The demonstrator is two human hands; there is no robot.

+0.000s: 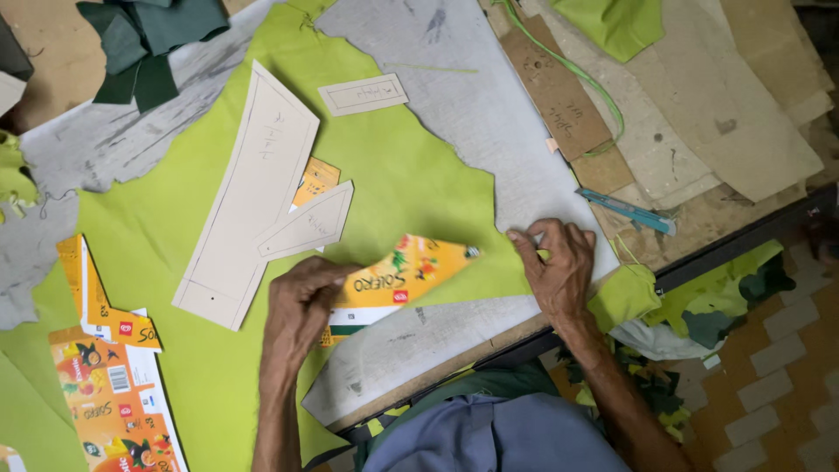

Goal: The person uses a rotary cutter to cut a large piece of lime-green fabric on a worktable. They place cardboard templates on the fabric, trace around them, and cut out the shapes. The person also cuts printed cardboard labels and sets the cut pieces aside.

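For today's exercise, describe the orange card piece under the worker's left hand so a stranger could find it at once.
Start at the lime-green sheet spread over the worktable. At its near edge the left hand presses down an orange printed card template, a long wedge tapering towards the right hand. Unlike the plain beige templates beside it, it is brightly printed packaging card.

Matt lime-green cloth sheet (175, 350), glossy printed orange card piece (402, 273), plain matt grey cardboard templates (253, 188)
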